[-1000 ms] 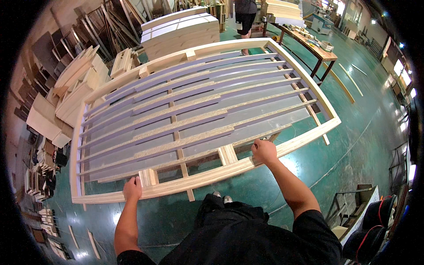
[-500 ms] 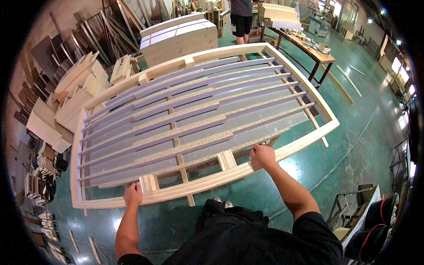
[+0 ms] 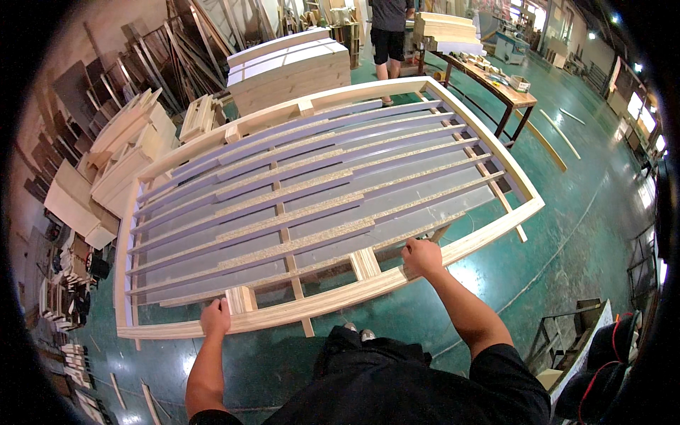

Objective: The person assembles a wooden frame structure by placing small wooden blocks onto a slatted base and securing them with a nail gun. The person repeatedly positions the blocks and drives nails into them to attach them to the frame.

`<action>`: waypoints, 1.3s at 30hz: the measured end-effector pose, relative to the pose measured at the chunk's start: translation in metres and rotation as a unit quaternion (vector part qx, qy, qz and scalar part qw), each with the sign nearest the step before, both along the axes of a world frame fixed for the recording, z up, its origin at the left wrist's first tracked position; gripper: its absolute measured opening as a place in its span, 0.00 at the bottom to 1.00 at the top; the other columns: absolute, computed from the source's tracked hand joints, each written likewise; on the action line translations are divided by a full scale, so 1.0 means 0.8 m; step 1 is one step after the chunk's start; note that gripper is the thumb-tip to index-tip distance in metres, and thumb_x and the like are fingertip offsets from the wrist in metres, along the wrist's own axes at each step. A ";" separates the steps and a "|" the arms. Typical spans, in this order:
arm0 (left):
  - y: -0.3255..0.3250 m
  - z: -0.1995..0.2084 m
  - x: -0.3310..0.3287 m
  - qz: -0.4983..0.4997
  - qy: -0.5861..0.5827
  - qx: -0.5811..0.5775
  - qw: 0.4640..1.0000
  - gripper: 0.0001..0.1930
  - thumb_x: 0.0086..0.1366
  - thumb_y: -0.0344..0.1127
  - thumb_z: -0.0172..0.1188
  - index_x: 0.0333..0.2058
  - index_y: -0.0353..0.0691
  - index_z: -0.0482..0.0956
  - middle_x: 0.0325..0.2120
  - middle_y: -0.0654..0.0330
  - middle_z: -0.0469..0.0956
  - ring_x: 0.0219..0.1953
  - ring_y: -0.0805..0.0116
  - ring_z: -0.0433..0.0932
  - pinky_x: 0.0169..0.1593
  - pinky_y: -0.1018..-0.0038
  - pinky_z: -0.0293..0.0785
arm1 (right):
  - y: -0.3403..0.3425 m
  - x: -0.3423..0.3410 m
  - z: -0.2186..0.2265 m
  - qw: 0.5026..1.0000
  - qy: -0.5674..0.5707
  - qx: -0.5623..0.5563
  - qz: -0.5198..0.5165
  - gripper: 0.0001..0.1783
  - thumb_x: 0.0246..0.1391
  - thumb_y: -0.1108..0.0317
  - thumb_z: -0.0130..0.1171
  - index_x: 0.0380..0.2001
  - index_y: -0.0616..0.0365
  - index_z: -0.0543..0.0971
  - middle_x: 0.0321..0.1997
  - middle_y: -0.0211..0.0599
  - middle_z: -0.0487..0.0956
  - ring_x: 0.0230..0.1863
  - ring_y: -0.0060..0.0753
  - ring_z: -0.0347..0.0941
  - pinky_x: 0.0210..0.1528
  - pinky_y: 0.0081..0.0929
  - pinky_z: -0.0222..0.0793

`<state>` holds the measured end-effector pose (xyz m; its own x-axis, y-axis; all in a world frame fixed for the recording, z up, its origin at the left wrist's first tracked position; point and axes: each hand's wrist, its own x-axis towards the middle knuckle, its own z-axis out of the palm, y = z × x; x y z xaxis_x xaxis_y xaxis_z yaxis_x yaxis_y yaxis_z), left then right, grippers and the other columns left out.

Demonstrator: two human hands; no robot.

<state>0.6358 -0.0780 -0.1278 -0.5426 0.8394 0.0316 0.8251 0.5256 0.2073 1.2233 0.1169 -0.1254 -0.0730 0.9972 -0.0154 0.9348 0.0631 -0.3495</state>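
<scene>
head view: your frame [image 3: 319,303], big pale-wood rectangle, sits around the slats [image 3: 297,241], front rail nearest you. crossbars [image 3: 307,326] poke out under that rail; can't tell if it's resting on them or held just clear. left hand [image 3: 214,318] is curled on the front rail, just left of the left block [image 3: 243,299]. right hand [image 3: 421,256] is clamped on the same rail, right of the right block [image 3: 365,264]. fingers look closed on wood both sides; most fingertips hidden.

handling, my guess: bulky, fairly heavy, rails stiff, dry and not slippery. long span could twist at the corners if you load one side. grab the rail itself, hands wide and level, outside the blocks; don't hang weight on the blocks.

vs a second ago: frame and both hands show lower, but so does the background, so mostly your head tilting up. more of the co-worker [image 3: 388,35] shows. grip spots look the same.
</scene>
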 end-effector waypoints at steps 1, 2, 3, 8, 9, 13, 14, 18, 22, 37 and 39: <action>0.000 0.001 0.002 0.002 -0.004 0.001 1.000 0.25 0.73 0.57 0.49 0.32 0.41 0.81 0.32 0.43 0.83 0.37 0.35 0.81 0.41 0.45 0.74 | 0.000 -0.001 0.001 1.000 -0.005 -0.005 -0.002 0.16 0.57 0.53 0.57 0.33 0.53 0.84 0.33 0.48 0.85 0.38 0.56 0.82 0.43 0.53 0.77; 0.001 0.003 0.004 0.003 -0.008 0.002 1.000 0.24 0.73 0.56 0.49 0.32 0.41 0.81 0.32 0.43 0.83 0.37 0.35 0.81 0.41 0.45 0.74 | 0.001 0.001 -0.002 1.000 -0.007 -0.001 0.000 0.16 0.57 0.53 0.56 0.33 0.53 0.84 0.33 0.48 0.85 0.38 0.56 0.82 0.43 0.53 0.77; 0.001 0.003 0.004 0.005 -0.005 -0.001 1.000 0.24 0.73 0.56 0.49 0.32 0.41 0.81 0.32 0.43 0.83 0.37 0.35 0.81 0.41 0.45 0.74 | 0.003 0.003 -0.007 1.000 -0.010 0.003 0.002 0.16 0.57 0.53 0.56 0.34 0.53 0.84 0.33 0.48 0.85 0.38 0.56 0.82 0.43 0.53 0.77; 0.001 0.008 0.007 0.020 0.007 -0.016 1.000 0.24 0.73 0.57 0.49 0.33 0.41 0.81 0.32 0.43 0.83 0.39 0.36 0.81 0.43 0.45 0.74 | 0.002 0.001 -0.005 1.000 -0.007 0.002 -0.003 0.16 0.56 0.53 0.57 0.34 0.53 0.85 0.32 0.48 0.85 0.38 0.56 0.82 0.43 0.52 0.78; 0.002 0.008 0.007 0.018 0.008 -0.017 1.000 0.24 0.73 0.57 0.49 0.33 0.42 0.81 0.32 0.43 0.83 0.39 0.36 0.81 0.43 0.45 0.74 | 0.002 0.002 -0.007 1.000 -0.004 0.004 -0.003 0.16 0.56 0.53 0.57 0.33 0.53 0.85 0.32 0.48 0.85 0.38 0.56 0.82 0.43 0.52 0.78; 0.000 0.005 0.004 0.012 0.013 -0.019 1.000 0.24 0.73 0.57 0.48 0.33 0.42 0.81 0.32 0.43 0.83 0.39 0.36 0.81 0.42 0.44 0.74 | 0.001 0.001 -0.002 1.000 -0.002 0.007 0.006 0.15 0.56 0.53 0.58 0.33 0.52 0.84 0.32 0.48 0.85 0.37 0.56 0.82 0.42 0.52 0.78; 0.001 0.004 0.004 0.010 0.013 -0.020 1.000 0.24 0.73 0.57 0.48 0.33 0.42 0.81 0.32 0.43 0.83 0.39 0.36 0.81 0.42 0.44 0.74 | 0.000 0.001 -0.003 1.000 -0.001 0.008 0.004 0.15 0.56 0.53 0.58 0.33 0.52 0.84 0.32 0.48 0.85 0.37 0.56 0.82 0.42 0.53 0.77; 0.001 0.005 0.006 0.005 0.019 -0.017 1.000 0.25 0.73 0.57 0.48 0.33 0.42 0.81 0.32 0.43 0.83 0.38 0.36 0.81 0.42 0.44 0.74 | -0.001 0.004 -0.007 1.000 -0.003 0.017 0.004 0.15 0.56 0.53 0.57 0.33 0.52 0.84 0.32 0.47 0.85 0.37 0.56 0.82 0.42 0.53 0.77; -0.004 -0.006 -0.002 0.000 0.017 0.001 1.000 0.25 0.73 0.57 0.48 0.33 0.42 0.81 0.32 0.44 0.83 0.38 0.36 0.81 0.42 0.44 0.74 | -0.001 0.000 -0.003 1.000 0.000 0.012 -0.001 0.15 0.56 0.53 0.57 0.33 0.52 0.84 0.32 0.47 0.85 0.37 0.56 0.82 0.42 0.53 0.77; 0.003 0.003 0.004 0.016 0.016 -0.019 1.000 0.24 0.72 0.57 0.49 0.33 0.43 0.82 0.33 0.43 0.84 0.38 0.36 0.81 0.42 0.44 0.75 | 0.004 0.003 -0.008 1.000 0.001 0.005 -0.004 0.16 0.55 0.53 0.58 0.35 0.53 0.85 0.34 0.49 0.85 0.38 0.58 0.83 0.44 0.53 0.78; 0.002 0.004 0.004 0.018 0.020 -0.023 0.999 0.25 0.72 0.58 0.49 0.33 0.43 0.82 0.33 0.43 0.84 0.38 0.36 0.81 0.42 0.44 0.75 | 0.003 0.003 -0.010 1.000 0.000 0.009 -0.003 0.16 0.54 0.54 0.59 0.35 0.53 0.85 0.34 0.50 0.85 0.37 0.58 0.83 0.44 0.53 0.78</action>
